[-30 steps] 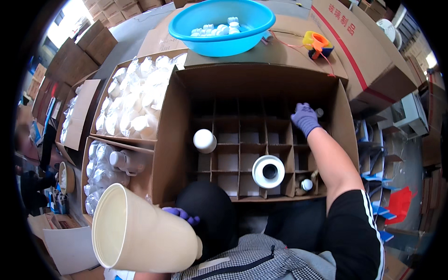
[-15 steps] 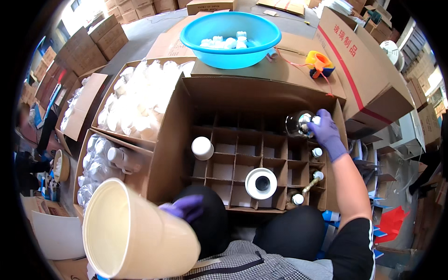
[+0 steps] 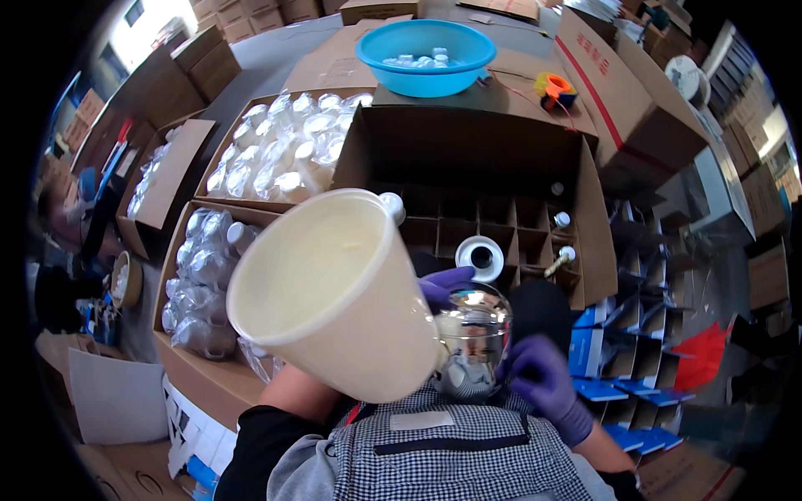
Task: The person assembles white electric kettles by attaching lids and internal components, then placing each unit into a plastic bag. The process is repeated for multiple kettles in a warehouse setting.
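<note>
My left hand [image 3: 444, 286], in a purple glove, holds a large cream cone-shaped shade [image 3: 334, 288] tilted up close to my chest, its wide mouth facing the camera. My right hand [image 3: 541, 380], also gloved in purple, grips a shiny chrome rounded part [image 3: 473, 334] right beside the shade's narrow end. Both sit low in the picture, above my checked apron. Behind them stands an open cardboard box with dividers [image 3: 501, 175], holding a white ring-shaped part [image 3: 479, 257] and a few small pieces.
Two open boxes of wrapped white parts [image 3: 284, 150] stand at the left. A blue bowl [image 3: 426, 46] with small white pieces sits on a carton behind the divided box. Blue-and-white packages [image 3: 626, 367] lie at the right. Stacked cartons surround the area.
My right hand has drawn back from the divided box with the chrome part to my chest. My left hand has raised the cream shade up and rightward to meet it.
</note>
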`<state>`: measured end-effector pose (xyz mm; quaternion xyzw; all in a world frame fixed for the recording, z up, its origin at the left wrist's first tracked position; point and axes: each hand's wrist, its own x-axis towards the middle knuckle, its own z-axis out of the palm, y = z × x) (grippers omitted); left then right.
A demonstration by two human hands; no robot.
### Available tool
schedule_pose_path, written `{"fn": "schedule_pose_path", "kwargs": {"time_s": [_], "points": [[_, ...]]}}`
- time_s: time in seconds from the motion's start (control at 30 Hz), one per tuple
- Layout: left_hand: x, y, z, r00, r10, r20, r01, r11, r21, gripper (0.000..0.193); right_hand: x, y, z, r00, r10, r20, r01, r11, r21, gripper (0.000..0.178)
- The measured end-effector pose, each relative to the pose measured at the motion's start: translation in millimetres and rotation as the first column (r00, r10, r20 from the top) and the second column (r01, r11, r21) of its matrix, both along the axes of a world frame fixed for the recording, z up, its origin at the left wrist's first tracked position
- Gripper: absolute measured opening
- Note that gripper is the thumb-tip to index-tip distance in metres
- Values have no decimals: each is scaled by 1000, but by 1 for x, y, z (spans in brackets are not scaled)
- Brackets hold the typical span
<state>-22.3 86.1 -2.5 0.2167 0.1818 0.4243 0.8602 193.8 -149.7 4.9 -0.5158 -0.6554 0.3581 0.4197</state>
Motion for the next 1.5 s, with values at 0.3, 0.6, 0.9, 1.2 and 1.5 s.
{"fn": "schedule_pose_path", "kwargs": {"time_s": [0.3, 0.6, 0.9, 1.2, 1.5], "points": [[-17, -40, 32, 992, 100, -75, -115, 967, -227, 20, 47, 38, 58, 943, 27, -330, -148, 926, -346, 98], [-79, -48, 63, 475, 462, -749, 681, 345, 645, 46, 27, -139, -66, 317, -650, -691, 470, 740, -481, 71], [41, -96, 52, 548, 60, -834, 797, 266, 542, 61, 30, -113, -21, 645, -673, -362, 554, 738, -385, 97], [-1, -120, 28, 730, -37, -682, 552, 619, 558, 94, 53, -107, -48, 947, -314, 68, 320, 906, -278, 82], [22, -129, 110, 940, 296, -168, 138, 120, 983, 83, 80, -62, -62, 896, -393, -209, 313, 890, -332, 77]]}}
